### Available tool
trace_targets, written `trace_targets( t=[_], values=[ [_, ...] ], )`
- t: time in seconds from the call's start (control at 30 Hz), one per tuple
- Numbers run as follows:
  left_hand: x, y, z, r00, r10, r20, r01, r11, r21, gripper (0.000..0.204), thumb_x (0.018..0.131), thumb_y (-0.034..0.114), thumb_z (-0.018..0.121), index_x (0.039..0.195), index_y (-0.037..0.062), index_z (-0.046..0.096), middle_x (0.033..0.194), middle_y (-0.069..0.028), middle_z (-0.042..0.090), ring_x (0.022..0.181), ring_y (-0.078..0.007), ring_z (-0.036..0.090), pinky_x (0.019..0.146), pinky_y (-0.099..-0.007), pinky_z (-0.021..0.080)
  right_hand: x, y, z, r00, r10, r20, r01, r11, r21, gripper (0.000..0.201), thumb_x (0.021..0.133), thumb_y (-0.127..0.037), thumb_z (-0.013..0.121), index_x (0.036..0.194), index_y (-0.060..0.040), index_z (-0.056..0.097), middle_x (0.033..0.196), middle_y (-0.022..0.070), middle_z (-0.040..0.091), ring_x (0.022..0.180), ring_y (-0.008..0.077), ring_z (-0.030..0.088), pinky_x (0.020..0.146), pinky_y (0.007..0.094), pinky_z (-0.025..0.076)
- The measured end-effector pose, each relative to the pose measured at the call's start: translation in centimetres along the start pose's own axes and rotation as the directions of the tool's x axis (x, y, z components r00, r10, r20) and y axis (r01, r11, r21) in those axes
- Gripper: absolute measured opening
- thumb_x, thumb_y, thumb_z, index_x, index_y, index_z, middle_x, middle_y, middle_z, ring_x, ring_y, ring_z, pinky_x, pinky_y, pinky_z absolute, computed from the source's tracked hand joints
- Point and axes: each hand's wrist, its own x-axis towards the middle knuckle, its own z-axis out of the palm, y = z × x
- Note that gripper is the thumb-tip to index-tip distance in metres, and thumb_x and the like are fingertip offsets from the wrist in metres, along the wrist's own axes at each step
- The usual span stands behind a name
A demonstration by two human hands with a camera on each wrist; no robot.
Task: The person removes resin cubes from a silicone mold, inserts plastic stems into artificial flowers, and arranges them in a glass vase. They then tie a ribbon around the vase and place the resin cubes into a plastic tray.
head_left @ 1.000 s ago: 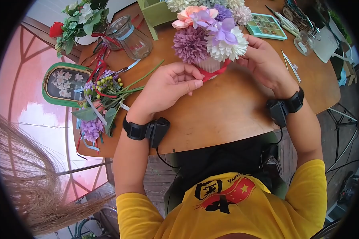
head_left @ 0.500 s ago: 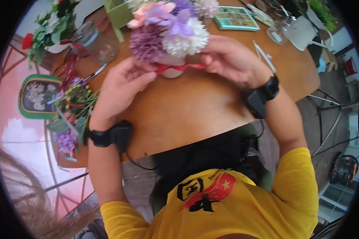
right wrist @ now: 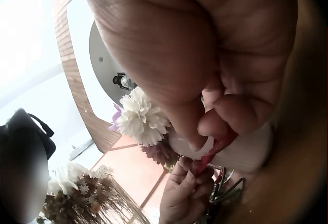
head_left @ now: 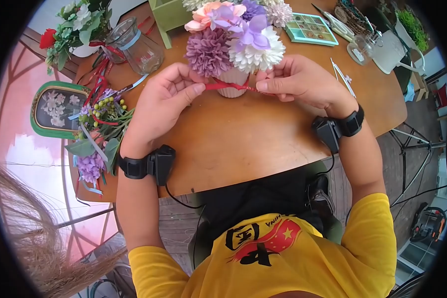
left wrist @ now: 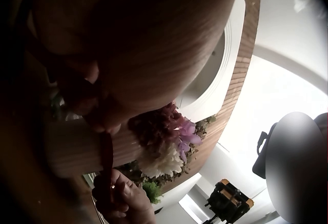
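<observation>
A ribbed pale vase [head_left: 232,85] stands upright on the table, filled with purple, white, lilac and peach flowers [head_left: 257,48]. A red ribbon [head_left: 218,85] crosses the front of the vase just below the blooms. The left hand [head_left: 159,102] pinches one end of it between thumb and fingers, left of the vase. On the other side the right hand [head_left: 308,84] pinches the other end. The ribbon [right wrist: 218,150] also shows between both hands in the right wrist view. In the left wrist view the left hand [left wrist: 123,50] is dark, close to the vase [left wrist: 72,150].
Left on the table [head_left: 223,149] are a glass jar [head_left: 143,52], loose flower stems [head_left: 92,166] and a green oval frame [head_left: 40,129]. Behind stands a green wooden box [head_left: 166,17]. To the right are a teal compartment case [head_left: 310,29], pliers, a small glass bottle [head_left: 356,52] and white tweezers.
The ribbon, loosely held at the vase's side a second ago, now spans its front between both hands. The right hand has moved lower beside the vase. The head view has also shifted.
</observation>
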Motion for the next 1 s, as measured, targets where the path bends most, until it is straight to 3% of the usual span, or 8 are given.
trace_targets(
  t=[0.23, 0.33, 0.53, 0.73, 0.83, 1.0],
  values=[
    [0.0, 0.1, -0.5, 0.999, 0.033, 0.030, -0.033, 0.999, 0.019, 0.015, 0.100, 0.006, 0.067, 0.114, 0.0037, 0.062, 0.108, 0.0015, 0.065, 0.094, -0.0056, 0.058, 0.082, -0.0218, 0.048, 0.2, 1.0, 0.4, 0.989, -0.150, -0.008, 0.147, 0.978, -0.149, 0.021, 0.087, -0.010, 0.083, 0.104, -0.0035, 0.073, 0.091, -0.0025, 0.068, 0.086, 0.0058, 0.061, 0.080, 0.0220, 0.049],
    [-0.2, 0.4, 0.2, 0.999, 0.017, 0.033, -0.018, 0.999, 0.034, 0.017, 0.099, 0.006, 0.069, 0.114, 0.0024, 0.062, 0.107, 0.0013, 0.065, 0.095, -0.0056, 0.058, 0.083, -0.0220, 0.048, 0.2, 0.8, 0.2, 0.992, -0.128, 0.019, 0.129, 0.980, -0.153, 0.019, 0.088, -0.008, 0.082, 0.104, -0.0022, 0.072, 0.093, -0.0014, 0.069, 0.088, 0.0052, 0.061, 0.081, 0.0226, 0.050],
    [-0.2, 0.6, 0.5, 1.000, -0.003, 0.017, -0.001, 0.980, 0.198, 0.016, 0.096, 0.007, 0.073, 0.109, -0.0007, 0.065, 0.102, -0.0014, 0.069, 0.092, -0.0070, 0.064, 0.083, -0.0232, 0.052, 0.4, 1.3, 0.2, 0.968, -0.250, -0.013, 0.242, 0.949, -0.202, 0.017, 0.093, -0.009, 0.078, 0.107, -0.0007, 0.072, 0.097, -0.0005, 0.071, 0.090, 0.0064, 0.063, 0.083, 0.0232, 0.050],
    [-0.1, 0.1, 0.5, 1.000, 0.015, 0.004, -0.016, 0.970, 0.245, 0.015, 0.096, 0.004, 0.072, 0.109, 0.0004, 0.064, 0.101, -0.0007, 0.067, 0.089, -0.0066, 0.062, 0.081, -0.0229, 0.051, 0.2, 1.2, 0.4, 0.966, -0.255, -0.042, 0.247, 0.960, -0.133, 0.018, 0.095, -0.011, 0.075, 0.109, -0.0006, 0.072, 0.098, 0.0002, 0.071, 0.093, 0.0081, 0.064, 0.087, 0.0254, 0.051],
    [0.1, 0.2, 0.5, 0.999, 0.021, -0.036, -0.011, 0.967, 0.253, 0.015, 0.096, 0.005, 0.072, 0.107, -0.0005, 0.063, 0.099, -0.0015, 0.068, 0.091, -0.0075, 0.064, 0.083, -0.0238, 0.053, 0.3, 1.2, -0.2, 0.965, -0.259, -0.043, 0.241, 0.938, -0.248, 0.016, 0.096, -0.009, 0.073, 0.109, -0.0004, 0.072, 0.100, 0.0012, 0.071, 0.095, 0.0084, 0.064, 0.089, 0.0259, 0.051],
    [0.1, 0.2, 0.9, 0.999, 0.030, -0.028, -0.023, 0.975, 0.223, 0.015, 0.097, 0.004, 0.070, 0.108, -0.0011, 0.062, 0.101, -0.0035, 0.069, 0.094, -0.0096, 0.065, 0.088, -0.0257, 0.053, 0.3, 1.5, -0.5, 0.968, -0.249, -0.015, 0.238, 0.941, -0.241, 0.015, 0.097, -0.009, 0.072, 0.109, 0.0003, 0.072, 0.102, 0.0024, 0.072, 0.097, 0.0089, 0.063, 0.090, 0.0265, 0.051]
  ],
)
